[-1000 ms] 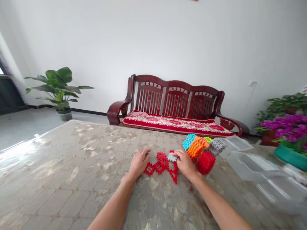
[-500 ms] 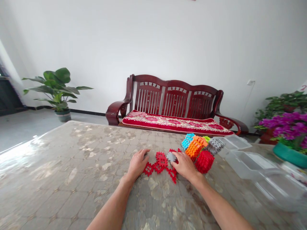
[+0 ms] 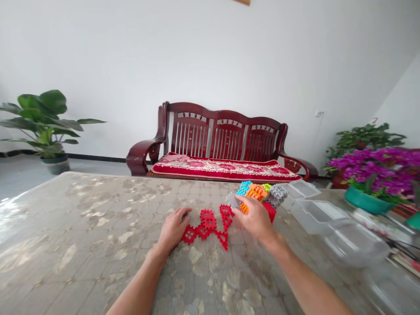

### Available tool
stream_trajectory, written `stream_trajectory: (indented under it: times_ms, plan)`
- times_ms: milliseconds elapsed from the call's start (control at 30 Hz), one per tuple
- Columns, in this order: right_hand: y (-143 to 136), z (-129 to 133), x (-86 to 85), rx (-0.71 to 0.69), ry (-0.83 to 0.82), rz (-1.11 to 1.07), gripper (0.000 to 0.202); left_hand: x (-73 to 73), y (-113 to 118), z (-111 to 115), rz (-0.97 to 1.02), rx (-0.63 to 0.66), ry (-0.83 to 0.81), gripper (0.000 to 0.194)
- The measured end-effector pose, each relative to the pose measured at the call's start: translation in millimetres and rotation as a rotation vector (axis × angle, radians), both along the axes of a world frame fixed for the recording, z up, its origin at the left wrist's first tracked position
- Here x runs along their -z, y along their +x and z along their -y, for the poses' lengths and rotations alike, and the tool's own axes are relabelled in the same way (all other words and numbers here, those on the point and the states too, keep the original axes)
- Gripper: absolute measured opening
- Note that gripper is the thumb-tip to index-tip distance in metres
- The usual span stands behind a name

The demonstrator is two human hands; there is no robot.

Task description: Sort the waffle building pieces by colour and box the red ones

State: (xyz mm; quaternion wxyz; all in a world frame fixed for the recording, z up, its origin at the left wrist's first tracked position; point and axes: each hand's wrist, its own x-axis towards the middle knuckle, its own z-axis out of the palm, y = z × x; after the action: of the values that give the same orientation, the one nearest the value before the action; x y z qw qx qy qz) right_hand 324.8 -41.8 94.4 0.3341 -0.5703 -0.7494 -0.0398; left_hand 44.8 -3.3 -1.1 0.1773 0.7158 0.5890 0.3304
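Observation:
My right hand [image 3: 257, 217] pinches a grey toothed building tile [image 3: 233, 200] between thumb and fingertips, in front of the coloured stacks. Just past it stand a blue stack [image 3: 243, 188], an orange stack [image 3: 256, 191] and a grey stack [image 3: 276, 195] of interlocking tiles. Part of a red stack [image 3: 270, 211] shows behind that hand. My left hand [image 3: 173, 227] rests on the table with thumb and fingers apart, beside a red lattice tile [image 3: 189, 235]. Several more red tiles [image 3: 208, 219] lie between my hands, some square, some triangular.
Clear plastic boxes [image 3: 315, 214] stand to the right on the patterned table cover [image 3: 108, 245]. A teal pot of purple flowers [image 3: 367, 200] is at the far right. Beyond the table are a wooden bench [image 3: 226, 135] and a potted plant [image 3: 54, 162].
My right hand has lifted the grey tile from among the red tiles and carried it towards the stacks. My left hand stays beside the red tiles. The view has turned right.

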Motion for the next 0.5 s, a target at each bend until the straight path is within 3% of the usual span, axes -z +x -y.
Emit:
stream_trajectory:
  times_ms: [100,233,367,500]
  plan:
    - [35.2,-1.5,-31.5,0.099,0.064,-0.052,0.042,-1.1,-0.2,0.1,-0.013,0.004,-0.009,0.033]
    - [94.4,-11.4,-60.9,0.363,0.049,-0.091,0.046,0.4,-1.0,-1.2,-0.013,0.012,-0.007,0.032]
    - [134.6,-17.2,-71.2,0.550,-0.039,0.069,0.045,1.9,-1.6,-2.1,-0.009,0.022,0.003,0.032]
    - [148.5,-19.5,-68.4,0.613,-0.123,0.152,0.045,2.7,-1.8,-2.2,-0.008,0.018,0.013,0.031]
